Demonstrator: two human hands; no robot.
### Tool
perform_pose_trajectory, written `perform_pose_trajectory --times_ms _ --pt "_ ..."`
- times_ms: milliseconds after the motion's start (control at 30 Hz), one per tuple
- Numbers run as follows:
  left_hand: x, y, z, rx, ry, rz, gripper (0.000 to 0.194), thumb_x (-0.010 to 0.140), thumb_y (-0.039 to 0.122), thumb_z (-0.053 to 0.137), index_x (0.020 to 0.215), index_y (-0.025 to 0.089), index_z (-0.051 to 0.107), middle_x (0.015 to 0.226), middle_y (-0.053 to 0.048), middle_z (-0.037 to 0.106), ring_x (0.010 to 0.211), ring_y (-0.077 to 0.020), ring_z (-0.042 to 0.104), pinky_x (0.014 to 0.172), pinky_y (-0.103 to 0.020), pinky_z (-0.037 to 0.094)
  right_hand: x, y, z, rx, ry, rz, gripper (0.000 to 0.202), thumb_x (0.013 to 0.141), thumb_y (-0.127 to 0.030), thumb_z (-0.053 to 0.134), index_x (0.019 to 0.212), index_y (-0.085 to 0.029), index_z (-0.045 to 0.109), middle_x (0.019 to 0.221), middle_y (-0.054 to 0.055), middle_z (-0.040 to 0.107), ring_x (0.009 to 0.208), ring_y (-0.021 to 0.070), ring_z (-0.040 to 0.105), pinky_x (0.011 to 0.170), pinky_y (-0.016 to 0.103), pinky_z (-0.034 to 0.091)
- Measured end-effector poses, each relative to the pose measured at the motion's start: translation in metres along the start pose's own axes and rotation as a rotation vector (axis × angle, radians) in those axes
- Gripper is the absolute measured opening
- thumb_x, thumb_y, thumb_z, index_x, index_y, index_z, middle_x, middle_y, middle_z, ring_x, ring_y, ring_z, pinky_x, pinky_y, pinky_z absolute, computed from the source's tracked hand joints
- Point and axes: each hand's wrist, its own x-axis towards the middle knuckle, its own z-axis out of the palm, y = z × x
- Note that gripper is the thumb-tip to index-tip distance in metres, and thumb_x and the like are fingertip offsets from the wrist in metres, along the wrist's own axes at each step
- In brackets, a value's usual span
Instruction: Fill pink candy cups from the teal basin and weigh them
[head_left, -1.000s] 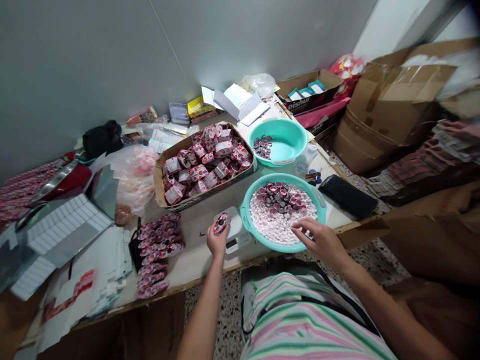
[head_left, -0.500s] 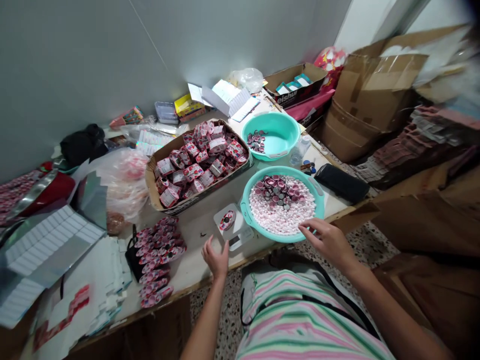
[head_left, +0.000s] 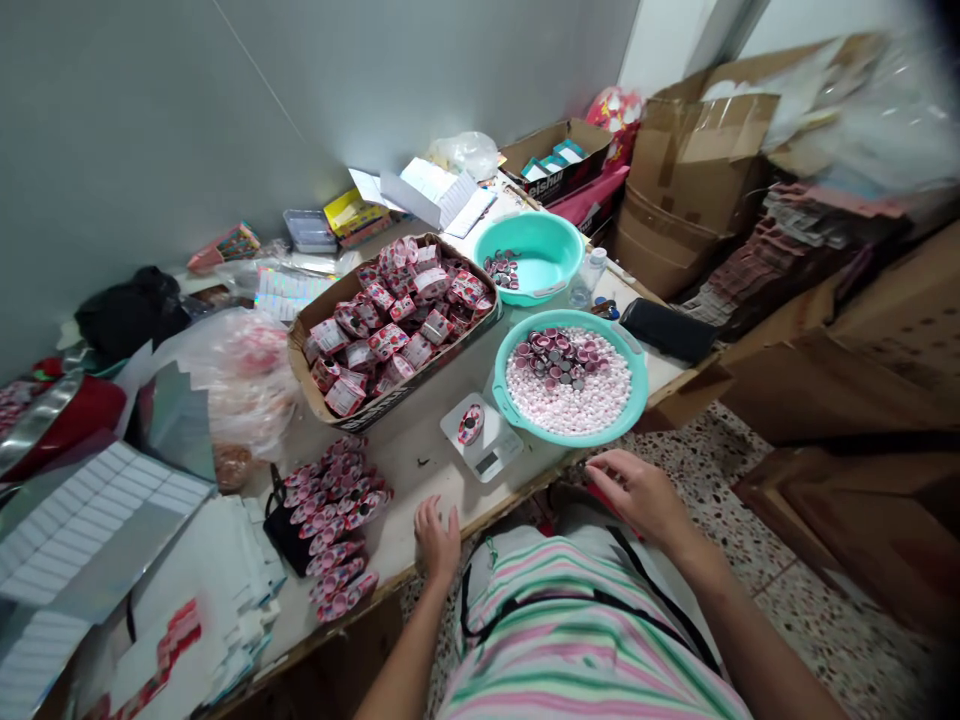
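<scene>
Left hand (head_left: 437, 540) spread, fingers apart, at the front edge of the white tabletop (head_left: 401, 455); contact unclear. Right hand (head_left: 637, 492) off the table edge, thumb and forefinger close together, palm down; can't tell if they pinch something small. Ahead, between the hands: flat white square scale (head_left: 495, 435) with a small dark display, carrying one red-and-white patterned oval piece (head_left: 471, 425) with a dark centre. Right of it, just beside: round turquoise plastic basin (head_left: 576, 438) full of small white and pale pink beads (head_left: 589, 408), with a heap of round purple-rimmed pieces (head_left: 559, 352) on top toward the back. Left of the left hand: rows of pink-and-red oval pieces (head_left: 341, 510). Behind the scale: long brown cardboard box (head_left: 301, 375) packed with pink-and-red patterned packs (head_left: 390, 338). Behind the bead basin: second turquoise basin (head_left: 544, 262), more small purple-rimmed pieces inside, left side. Far right on table: black oblong pouch (head_left: 667, 330).
</scene>
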Motion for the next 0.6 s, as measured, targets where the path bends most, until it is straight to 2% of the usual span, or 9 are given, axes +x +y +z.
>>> perform_pose_trajectory --times_ms 167,333,600 --pt "0.018 -0.019 -0.003 -0.029 -0.108 0.069 0.03 0.084 0.032 0.047 0.109 0.017 0.055 0.109 -0.012 0.058 0.108 -0.027 0.052 0.097 -0.046 0.042 -0.027 -0.005 0.012 0.007 0.041 0.055 0.021 0.089 -0.037 0.048 0.088 -0.023 0.063 0.09 0.005 0.066 0.082 0.0204 0.061 0.072 0.031 0.047" --pt "0.022 -0.031 -0.007 -0.014 -0.174 0.128 0.03 0.081 0.029 0.05 0.107 0.015 0.058 0.113 -0.014 0.058 0.111 -0.0279 0.052 0.098 -0.046 0.042 -0.044 -0.008 0.025 -0.019 0.096 0.09 0.023 0.089 -0.039 0.047 0.087 -0.024 0.064 0.09 0.004 0.066 0.081 0.0199 0.061 0.071 0.032 0.047" --pt "0.008 -0.044 -0.012 -0.029 -0.251 0.134 0.031 0.08 0.026 0.052 0.109 0.016 0.057 0.13 -0.016 0.051 0.123 -0.0273 0.047 0.103 -0.044 0.039 -0.026 -0.012 0.039 -0.064 0.052 0.027 0.027 0.087 -0.037 0.045 0.084 -0.021 0.066 0.084 0.005 0.067 0.075 0.0203 0.062 0.07 0.032 0.047"
